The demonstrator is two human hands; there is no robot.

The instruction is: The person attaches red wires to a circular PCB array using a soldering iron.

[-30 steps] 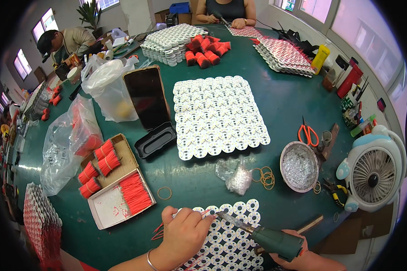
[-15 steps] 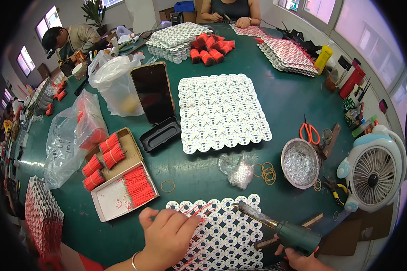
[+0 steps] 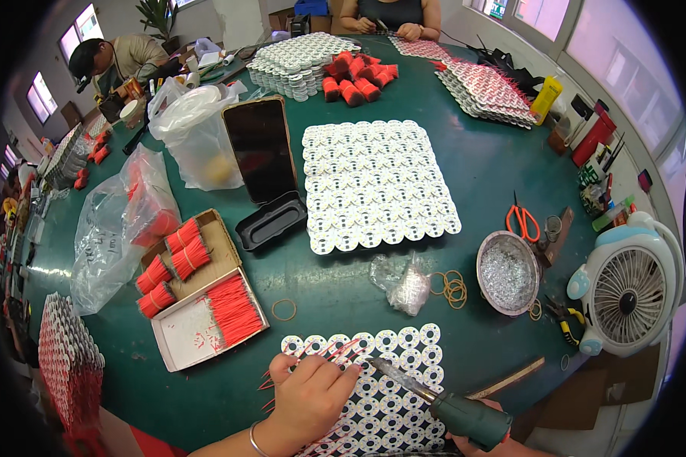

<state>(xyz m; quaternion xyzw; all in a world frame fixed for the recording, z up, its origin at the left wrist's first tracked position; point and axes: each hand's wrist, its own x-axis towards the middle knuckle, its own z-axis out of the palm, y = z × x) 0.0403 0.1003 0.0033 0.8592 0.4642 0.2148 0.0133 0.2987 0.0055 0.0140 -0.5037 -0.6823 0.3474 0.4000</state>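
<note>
A panel of round white circuit boards [image 3: 389, 408] lies at the near edge of the table. My left hand [image 3: 312, 392] rests over its left part, thumb and fingers pinched together. Thin red wires [image 3: 343, 349] show around that hand and slant across the boards; the piece between the fingertips is mostly hidden. My right hand [image 3: 482, 445], partly cut off by the lower edge, is wrapped round a dark green soldering gun [image 3: 471, 419]. Its metal tip points left and sits close to my left fingertips, over a board in the upper rows.
An open box of red wires [image 3: 232, 311] stands left. Ahead are a stack of white boards [image 3: 377, 186], a phone [image 3: 259, 152] and a plastic bag [image 3: 408, 286]. Rightward are a metal bowl [image 3: 508, 274], orange-handled scissors [image 3: 523, 223], pliers [image 3: 567, 321] and a fan [image 3: 629, 293]. Two people sit further back.
The soldering gun has moved left and slightly down, its tip now beside my left fingertips. My left hand has shifted a little to the right.
</note>
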